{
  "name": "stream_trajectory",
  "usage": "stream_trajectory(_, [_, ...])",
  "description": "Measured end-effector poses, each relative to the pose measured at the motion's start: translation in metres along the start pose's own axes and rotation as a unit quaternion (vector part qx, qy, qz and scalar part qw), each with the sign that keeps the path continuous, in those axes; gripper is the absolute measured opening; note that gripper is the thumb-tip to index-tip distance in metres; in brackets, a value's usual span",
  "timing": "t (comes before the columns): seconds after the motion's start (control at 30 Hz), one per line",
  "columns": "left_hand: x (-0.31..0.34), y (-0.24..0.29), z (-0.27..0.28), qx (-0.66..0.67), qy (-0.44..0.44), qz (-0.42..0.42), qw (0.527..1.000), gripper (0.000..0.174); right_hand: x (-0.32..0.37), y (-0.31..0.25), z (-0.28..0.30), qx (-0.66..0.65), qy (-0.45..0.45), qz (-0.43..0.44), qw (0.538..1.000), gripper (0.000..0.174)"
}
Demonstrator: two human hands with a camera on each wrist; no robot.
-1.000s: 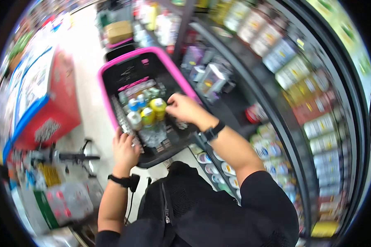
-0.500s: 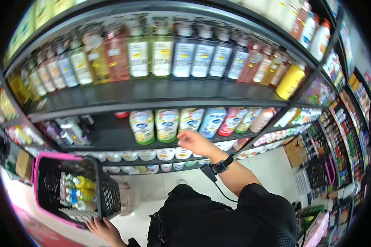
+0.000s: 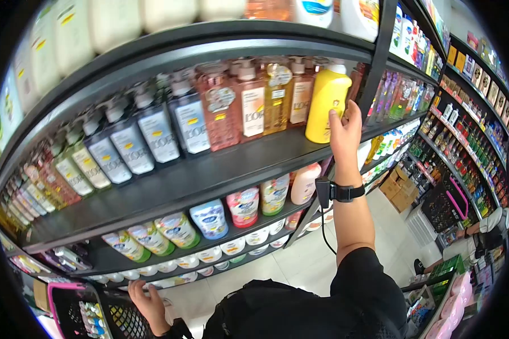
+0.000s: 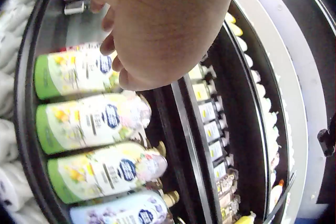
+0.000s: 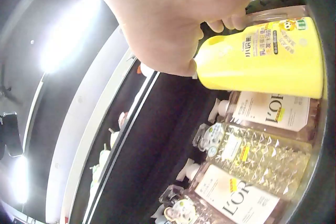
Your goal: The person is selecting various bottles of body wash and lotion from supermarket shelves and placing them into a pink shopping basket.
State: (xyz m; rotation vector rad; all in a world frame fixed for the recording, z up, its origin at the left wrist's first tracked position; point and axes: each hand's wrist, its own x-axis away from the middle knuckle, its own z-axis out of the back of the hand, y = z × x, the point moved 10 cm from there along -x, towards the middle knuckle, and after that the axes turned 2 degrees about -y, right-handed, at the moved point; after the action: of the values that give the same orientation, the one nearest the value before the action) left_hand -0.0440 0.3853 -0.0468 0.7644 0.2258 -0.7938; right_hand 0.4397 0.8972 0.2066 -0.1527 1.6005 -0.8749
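A yellow shampoo bottle point(image 3: 327, 101) with a white cap stands at the right end of the middle shelf. My right hand point(image 3: 346, 133) is at its right side, the thumb on the front of the bottle and the other fingers curled by its far edge. In the right wrist view the bottle point(image 5: 262, 61) is beside the fingers, and the palm partly covers the cap. Low at the left, my left hand point(image 3: 148, 305) is next to the shopping basket point(image 3: 54, 302), holding nothing, its fingers loosely bent. Several bottles point(image 3: 93, 319) lie inside the basket.
Pump bottles point(image 3: 189, 121) in a row fill the middle shelf point(image 3: 209, 169) left of the yellow one. On the shelf below are flowered body wash bottles point(image 3: 209, 219). A dark upright post point(image 3: 383, 51) is close right of my right hand. Another person's leg point(image 3: 435, 265) shows at far right.
The view swung from the basket to the shelves and then rightward. My right hand left the basket, passed the lower shelf and rose to the yellow shampoo bottle. My left hand stayed near the basket.
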Motion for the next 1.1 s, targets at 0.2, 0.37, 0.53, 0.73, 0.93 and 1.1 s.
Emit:
stream_trajectory(0.2, [-0.042,0.131,-0.030,0.039,-0.037,-0.085,0.995,0.029,-0.030,0.017,-0.023,0.057,-0.106,-0.071,0.990,0.061])
stream_trajectory(0.37, [-0.042,0.150,-0.042,0.026,-0.048,-0.121,0.991,0.029,-0.038,0.021,-0.022,0.021,-0.128,-0.019,0.991,0.055])
stream_trajectory(0.53, [-0.037,0.139,-0.045,0.047,-0.035,-0.077,0.995,0.026,-0.048,0.053,-0.020,-0.025,-0.092,-0.081,0.992,0.053])
stream_trajectory(0.73, [-0.032,0.138,-0.052,0.059,-0.027,-0.049,0.997,0.024,-0.054,0.055,-0.036,-0.145,-0.103,-0.103,0.979,0.047])
stream_trajectory(0.93, [-0.027,0.141,-0.062,0.070,-0.048,-0.045,0.995,0.024,-0.057,0.046,-0.061,-0.286,-0.212,-0.093,0.930,0.035])
stream_trajectory(1.1, [-0.027,0.144,-0.062,0.078,-0.040,-0.054,0.995,0.024,-0.058,0.045,-0.066,-0.309,-0.213,-0.197,0.906,0.033])
